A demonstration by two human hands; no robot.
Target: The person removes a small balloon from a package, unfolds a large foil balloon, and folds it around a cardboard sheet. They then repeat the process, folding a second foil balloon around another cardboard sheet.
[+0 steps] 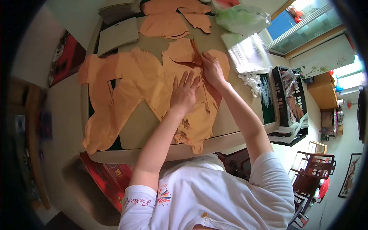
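A flat orange foil balloon (pixel 205 119) with a printed pattern near its lower edge lies on the table in front of me. My left hand (pixel 184 92) rests on it, palm down with the fingers spread. Just to the right, my right hand (pixel 212 69) has its fingers closed on a raised fold (pixel 196 54) of the same balloon, whose darker side shows. Part of that fold is hidden behind the fingers. More flat orange foil balloons (pixel 111 99) spread out on the left, some overlapping.
Another orange foil piece (pixel 163 23) lies at the far side, beside grey cardboard sheets (pixel 118 36). On the right are clear plastic sleeves (pixel 249 53), white curled ribbon (pixel 252 83), translucent straws (pixel 265 91) and a green-white plastic bag (pixel 241 18). A black crate (pixel 283 103) stands beyond the table edge.
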